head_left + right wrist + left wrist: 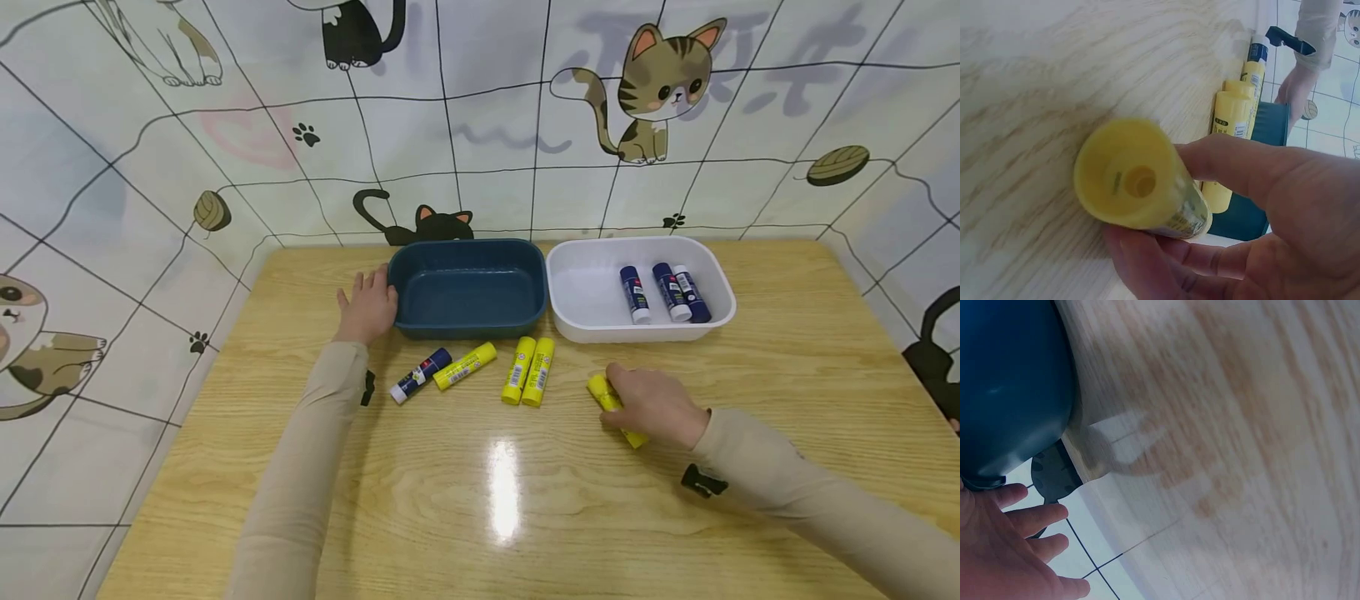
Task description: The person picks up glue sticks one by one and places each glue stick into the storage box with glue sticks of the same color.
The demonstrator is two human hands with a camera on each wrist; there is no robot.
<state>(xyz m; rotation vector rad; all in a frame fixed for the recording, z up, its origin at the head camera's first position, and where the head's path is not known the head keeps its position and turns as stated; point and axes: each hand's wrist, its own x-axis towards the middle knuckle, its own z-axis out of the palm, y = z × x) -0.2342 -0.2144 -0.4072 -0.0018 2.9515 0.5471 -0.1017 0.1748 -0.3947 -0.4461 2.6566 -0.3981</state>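
My right hand [660, 407] holds a yellow glue stick [604, 392] low over the table in front of the white bin. In the right wrist view, its thumb and fingers [1229, 165] pinch the stick's sides, and the hollow round end [1125, 175] faces the camera. My left hand [367, 307] rests against the left end of the dark blue bin [468, 332], fingers extended; the left wrist view shows those fingers [1038, 519] spread beside the bin wall. Two yellow glue sticks [528, 371] lie side by side before the bins, with another yellow stick [465, 367] and a navy one [422, 376] to their left.
Inside the white bin [637, 333], right next to the blue one, lie three navy glue sticks [670, 292]. A cat-patterned cloth [495, 133] hangs behind the wooden table [420, 500] and along both its sides.
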